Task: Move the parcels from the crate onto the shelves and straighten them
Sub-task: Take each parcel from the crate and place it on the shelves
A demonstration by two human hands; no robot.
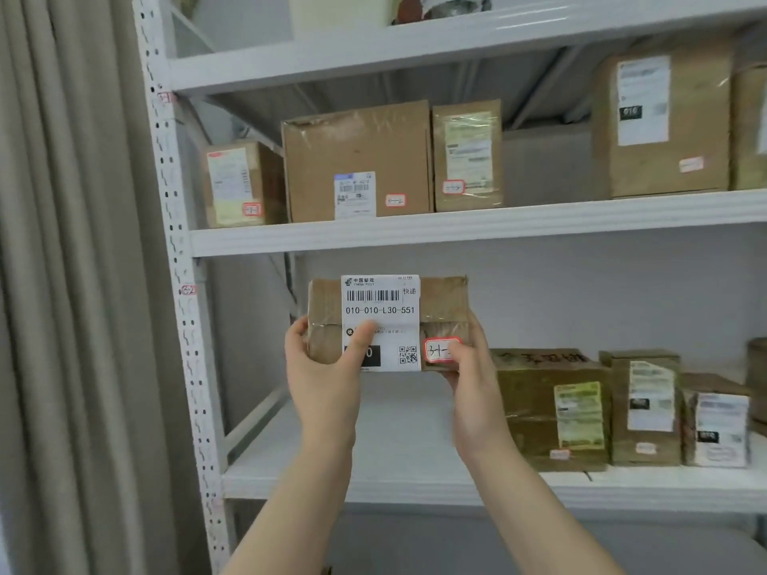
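Observation:
A small brown cardboard parcel [444, 302] with a white China Post label and a red-edged sticker is held upright in the air, in front of the left part of the lower shelf [398, 454]. My left hand [328, 363] grips its left end, thumb across the label. My right hand [467, 375] grips its lower right corner, thumb on the sticker. Several parcels [548, 408] stand in a row on the right part of that shelf. The crate is out of view.
The upper shelf [477, 224] carries several labelled boxes, the largest [357, 159] in the middle. A white perforated upright [182, 284] bounds the rack on the left, with a grey curtain [70, 284] beside it. The top shelf holds a few dim items.

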